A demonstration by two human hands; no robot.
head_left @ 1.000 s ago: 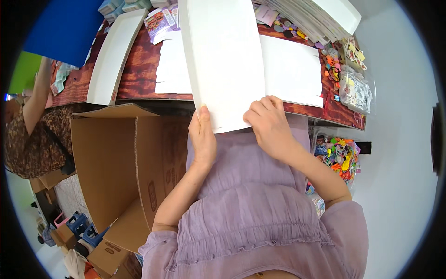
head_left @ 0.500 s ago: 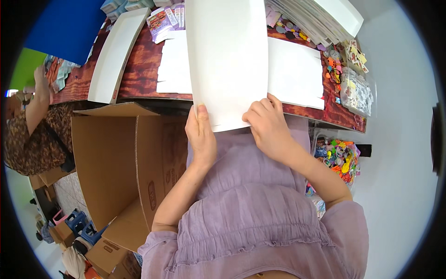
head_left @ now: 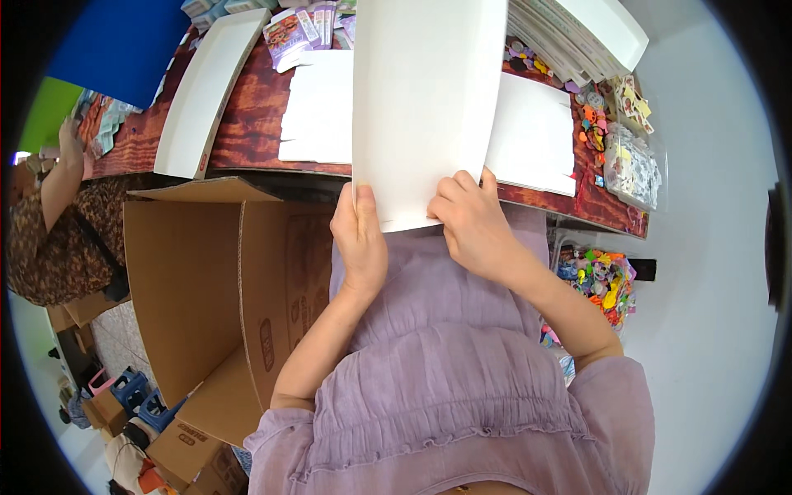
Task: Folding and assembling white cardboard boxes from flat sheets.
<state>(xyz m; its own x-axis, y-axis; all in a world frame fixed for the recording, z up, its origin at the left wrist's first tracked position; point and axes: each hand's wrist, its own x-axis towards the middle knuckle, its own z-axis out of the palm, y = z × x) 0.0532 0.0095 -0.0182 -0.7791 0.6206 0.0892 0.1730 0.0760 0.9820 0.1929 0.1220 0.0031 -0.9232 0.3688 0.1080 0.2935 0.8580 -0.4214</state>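
A long white cardboard tray [head_left: 427,107] with low folded sides stretches away from me above the table's near edge. At its near left corner my left hand [head_left: 360,235] is closed on it, thumb on the inner side. My right hand [head_left: 470,219] grips the near right corner, its fingers curled over the edge. Beneath the tray lies a flat white card sheet [head_left: 532,132], which shows on both sides of it. The tray's far end runs out of the picture.
Another white tray [head_left: 202,99] lies on the dark red table [head_left: 247,124]. Stacked trays [head_left: 569,41] and a clear box of small pieces [head_left: 631,169] are at the right. An open cardboard box [head_left: 186,289] stands below left. A co-worker's arm [head_left: 66,169] is at far left.
The tray's far end has swung a little to the right. Both hands keep their hold at its near corners.
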